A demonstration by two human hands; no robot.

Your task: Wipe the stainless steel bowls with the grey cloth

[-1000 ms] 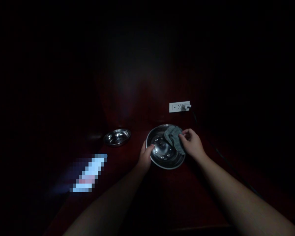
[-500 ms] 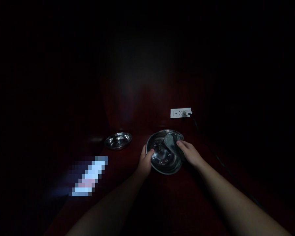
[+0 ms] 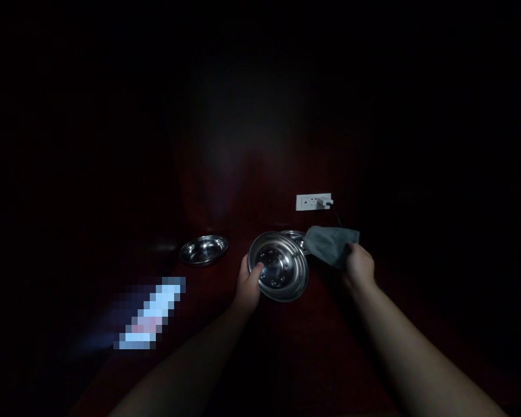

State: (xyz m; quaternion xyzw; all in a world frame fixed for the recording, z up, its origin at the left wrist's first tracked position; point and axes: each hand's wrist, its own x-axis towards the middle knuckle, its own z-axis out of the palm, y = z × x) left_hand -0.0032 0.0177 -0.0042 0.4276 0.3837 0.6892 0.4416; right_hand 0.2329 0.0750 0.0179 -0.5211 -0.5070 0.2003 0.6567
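Observation:
A shiny steel bowl (image 3: 286,269) is tilted up in front of me, its inside facing me. My left hand (image 3: 248,284) grips its left rim, thumb inside and fingers behind. To the right of the bowl, my right hand (image 3: 360,265) is closed on the end of a grey-green cloth (image 3: 330,243). The cloth spreads out leftward from the fist, apart from the held bowl. Behind that bowl, another steel dish (image 3: 296,236) shows only in part; the held bowl and cloth cover the rest.
A second shallow steel bowl (image 3: 204,250) rests on the dark red surface at left. Nearer me lies a bright, pixelated screen-like patch (image 3: 150,315). A white wall socket (image 3: 306,202) with a plug and dark cable is at the back right. Everything around is very dark.
My right hand has drawn the cloth out of the bowl, away to the right. The held bowl has turned and shifted slightly left, still in my left hand.

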